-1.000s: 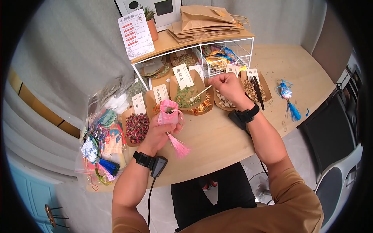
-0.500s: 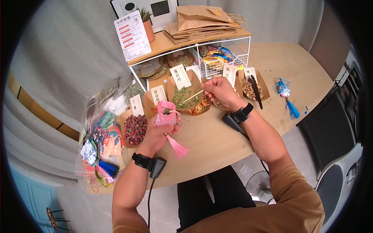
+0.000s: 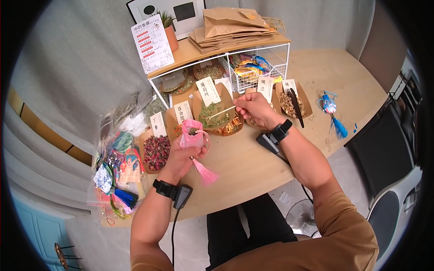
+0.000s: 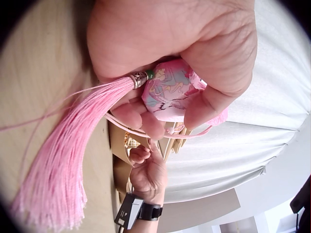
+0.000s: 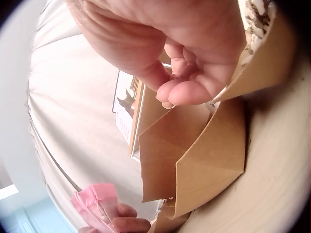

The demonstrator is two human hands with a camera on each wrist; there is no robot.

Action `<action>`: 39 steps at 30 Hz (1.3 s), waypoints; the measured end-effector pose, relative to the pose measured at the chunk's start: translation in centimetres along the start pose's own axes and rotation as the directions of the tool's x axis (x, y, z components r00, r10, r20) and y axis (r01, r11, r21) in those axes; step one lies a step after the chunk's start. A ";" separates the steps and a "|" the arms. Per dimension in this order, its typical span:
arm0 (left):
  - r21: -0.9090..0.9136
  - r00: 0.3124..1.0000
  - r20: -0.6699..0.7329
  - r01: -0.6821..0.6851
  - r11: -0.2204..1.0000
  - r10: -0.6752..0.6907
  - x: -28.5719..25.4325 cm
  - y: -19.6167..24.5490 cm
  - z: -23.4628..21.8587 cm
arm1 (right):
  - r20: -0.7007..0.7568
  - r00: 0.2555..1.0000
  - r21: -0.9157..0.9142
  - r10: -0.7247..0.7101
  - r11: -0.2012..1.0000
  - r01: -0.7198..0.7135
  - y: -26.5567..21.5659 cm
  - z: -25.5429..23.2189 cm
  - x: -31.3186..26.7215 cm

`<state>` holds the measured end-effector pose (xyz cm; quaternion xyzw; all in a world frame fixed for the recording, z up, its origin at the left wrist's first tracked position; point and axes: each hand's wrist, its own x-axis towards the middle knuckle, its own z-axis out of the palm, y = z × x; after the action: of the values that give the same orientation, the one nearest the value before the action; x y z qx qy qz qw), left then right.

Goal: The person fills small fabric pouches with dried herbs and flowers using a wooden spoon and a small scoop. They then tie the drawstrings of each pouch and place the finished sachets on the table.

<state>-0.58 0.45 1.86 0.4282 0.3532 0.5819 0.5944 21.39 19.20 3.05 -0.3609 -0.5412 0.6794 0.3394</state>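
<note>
The left hand (image 3: 180, 159) grips a pink pouch (image 3: 191, 139), mouth upward and tassel (image 3: 205, 171) hanging, above the worktop (image 3: 239, 167) near a heap of dark red buds (image 3: 156, 151). The right hand (image 3: 260, 109) pinches a slender pale stick (image 3: 224, 111) angled over a paper tray (image 3: 197, 109) of green leaves (image 3: 210, 109), a lettered card (image 3: 208, 91) upright at its back.

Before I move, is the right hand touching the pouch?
Apart. The head view shows it: a plain gap separates the right hand from the pouch, with green leaves visible in between.
</note>
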 end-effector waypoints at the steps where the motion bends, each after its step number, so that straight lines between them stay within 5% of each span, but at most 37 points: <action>1: -0.004 1.000 0.001 0.006 1.000 -0.006 0.0 0.0 0.0 | -0.009 1.000 0.005 0.007 1.000 -0.007 0.1 0.0 0.1; 21: 0.034 0.998 0.036 0.044 0.998 -0.046 0.1 0.3 0.2 | 0.105 0.982 0.233 -0.154 0.964 0.126 -2.4 0.3 -1.8; 30: 0.019 0.998 0.029 0.048 0.999 -0.048 0.1 0.4 0.5 | 0.253 0.906 0.050 -0.338 0.940 0.337 -1.9 1.6 -3.2; 33: 0.028 0.999 0.018 0.044 0.999 -0.045 0.2 0.1 0.0 | 0.221 0.922 0.179 -0.319 0.942 0.283 -1.8 1.3 -2.9; 39: 0.024 0.999 -0.036 0.018 1.000 -0.017 0.1 0.1 0.3 | -0.015 0.965 -0.061 -0.260 0.964 0.259 -1.5 0.5 -1.5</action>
<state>-0.32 0.51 2.04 0.4219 0.3747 0.5798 0.5877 21.86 17.92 4.75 -0.3044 -0.5997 0.6088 0.4208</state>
